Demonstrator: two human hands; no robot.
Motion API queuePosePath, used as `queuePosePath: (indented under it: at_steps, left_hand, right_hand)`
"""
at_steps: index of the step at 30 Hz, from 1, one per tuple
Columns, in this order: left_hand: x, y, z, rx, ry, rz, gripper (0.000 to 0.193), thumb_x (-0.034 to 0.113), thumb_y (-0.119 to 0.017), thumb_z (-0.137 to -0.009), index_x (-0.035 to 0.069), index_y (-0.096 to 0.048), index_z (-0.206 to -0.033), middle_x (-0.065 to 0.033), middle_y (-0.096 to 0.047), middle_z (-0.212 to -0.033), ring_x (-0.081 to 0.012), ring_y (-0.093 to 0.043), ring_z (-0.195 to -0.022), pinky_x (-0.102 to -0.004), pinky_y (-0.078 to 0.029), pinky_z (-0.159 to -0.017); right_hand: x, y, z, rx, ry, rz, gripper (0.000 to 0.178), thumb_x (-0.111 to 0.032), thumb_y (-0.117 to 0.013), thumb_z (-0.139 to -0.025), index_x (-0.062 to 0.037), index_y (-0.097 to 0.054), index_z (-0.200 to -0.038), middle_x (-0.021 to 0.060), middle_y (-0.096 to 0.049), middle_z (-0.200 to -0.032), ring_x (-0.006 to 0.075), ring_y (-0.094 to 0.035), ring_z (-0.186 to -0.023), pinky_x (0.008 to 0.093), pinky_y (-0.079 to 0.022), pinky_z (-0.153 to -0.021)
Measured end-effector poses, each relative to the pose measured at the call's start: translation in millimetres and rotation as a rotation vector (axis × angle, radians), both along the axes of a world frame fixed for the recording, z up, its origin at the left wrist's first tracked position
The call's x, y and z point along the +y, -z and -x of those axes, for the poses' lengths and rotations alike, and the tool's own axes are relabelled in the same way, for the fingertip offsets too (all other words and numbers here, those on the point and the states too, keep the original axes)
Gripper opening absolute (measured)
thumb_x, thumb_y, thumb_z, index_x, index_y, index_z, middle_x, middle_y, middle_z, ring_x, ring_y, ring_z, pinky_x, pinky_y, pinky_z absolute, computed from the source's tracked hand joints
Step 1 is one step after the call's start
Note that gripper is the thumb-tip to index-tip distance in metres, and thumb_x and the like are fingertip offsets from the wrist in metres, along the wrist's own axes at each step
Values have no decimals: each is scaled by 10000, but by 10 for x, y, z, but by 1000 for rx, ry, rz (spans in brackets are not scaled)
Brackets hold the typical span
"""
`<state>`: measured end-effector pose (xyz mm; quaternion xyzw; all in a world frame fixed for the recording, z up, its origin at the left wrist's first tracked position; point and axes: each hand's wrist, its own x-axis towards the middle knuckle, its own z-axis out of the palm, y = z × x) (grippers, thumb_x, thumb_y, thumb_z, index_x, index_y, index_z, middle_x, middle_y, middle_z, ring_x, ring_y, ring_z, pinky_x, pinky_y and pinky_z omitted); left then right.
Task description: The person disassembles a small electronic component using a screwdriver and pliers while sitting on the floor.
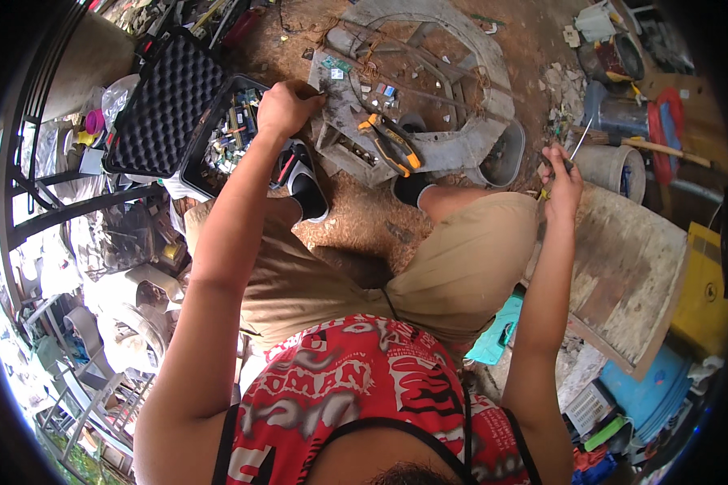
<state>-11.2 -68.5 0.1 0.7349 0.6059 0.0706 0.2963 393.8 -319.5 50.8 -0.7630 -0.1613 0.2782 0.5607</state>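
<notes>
My left hand (285,111) hovers over the left edge of a grey octagonal frame (449,151), beside an open black case. Its fingers are pinched together, and what sits between them is too small to make out. Out to the right, my right hand (561,179) is closed around a screwdriver (583,136), whose thin metal shaft points up and away. Pliers with orange and black handles (391,146) lie on the near side of the frame. Small circuit board pieces (337,73) rest on its far left part.
The black foam-lined case (166,101) holds a heap of electronic parts (233,133). A grey plastic tub (501,158) stands right of the frame. Farther right are a white bucket (615,171), a worn wooden board (615,275) and a yellow box (701,291). Scrap crowds the left.
</notes>
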Motion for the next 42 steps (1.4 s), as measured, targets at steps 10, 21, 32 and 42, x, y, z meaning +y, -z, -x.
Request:
queuePosePath:
  at_steps: [10,21,32,42]
  left_hand:
    - [401,51,677,78,-120,-101,297,419,-725,-776,238,-745,-1011,-87,-734,-973,-307,-700,-909,-413,-554,-811]
    - [465,-18,610,-147,-137,-292,301,376,-683,-851,188,-731,-1082,-119,-728,-996,-297,-697,-956,-384,-543,-850]
    - [69,-73,-405,93,-47,-162,444,520,-711,-776,161,-731,-1036,-149,-721,-990,-323,-695,-931,-404,-547,-840]
    - [35,-63,-502,266,-17,-196,469,558,-704,-758,171,-747,-1019,-133,-725,-994,-307,-698,-936,-401,-551,-829]
  right_hand:
    - [400,-575,657,-48,-232,-123,366,-225,-691,-928,-5,-612,-1209,87,-695,-1050,60,-516,-669,218,-422,-601]
    - [439,-690,791,-2,-253,-200,377,-229,-677,-936,6,-604,-1221,100,-691,-1042,69,-513,-675,218,-419,-595]
    - [827,-354,1336,27,-439,-132,270,-213,-724,-893,-41,-684,-1098,-13,-671,-815,39,-547,-632,198,-433,-563]
    - [810,-448,1335,26,-437,-187,264,-245,-727,-893,-71,-700,-1089,-31,-645,-789,52,-569,-647,215,-467,-583]
